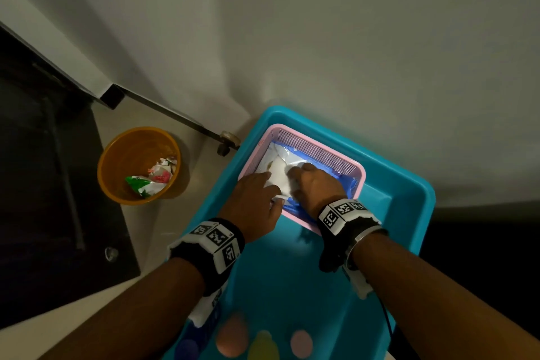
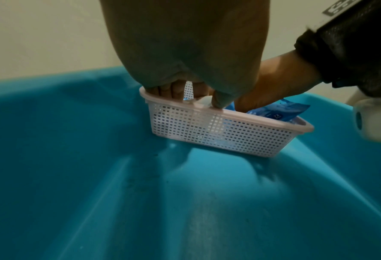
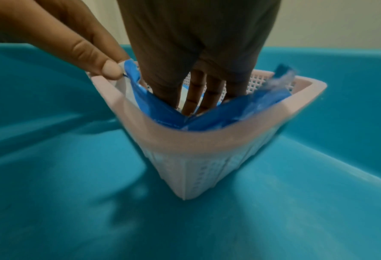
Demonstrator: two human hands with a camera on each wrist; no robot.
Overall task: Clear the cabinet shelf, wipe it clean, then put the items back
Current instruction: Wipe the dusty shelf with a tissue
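A pink mesh basket (image 1: 344,166) (image 2: 225,133) (image 3: 207,140) sits at the far end of a teal tub (image 1: 292,272). Inside it lies a blue wipe pack (image 1: 292,207) (image 2: 280,109) (image 3: 162,109) with a white wipe (image 1: 277,174) showing at its opening. My left hand (image 1: 260,187) (image 2: 196,95) pinches the pack's white flap (image 3: 122,82) at the basket's near rim. My right hand (image 1: 304,175) (image 3: 196,103) reaches down into the pack, thumb and fingers closing on the wipe.
An orange bin (image 1: 117,155) with crumpled wrappers stands on the floor to the left. A dark cabinet door (image 1: 43,184) fills the left side. Several coloured bottle caps (image 1: 230,339) show at the tub's near end. A white wall is behind.
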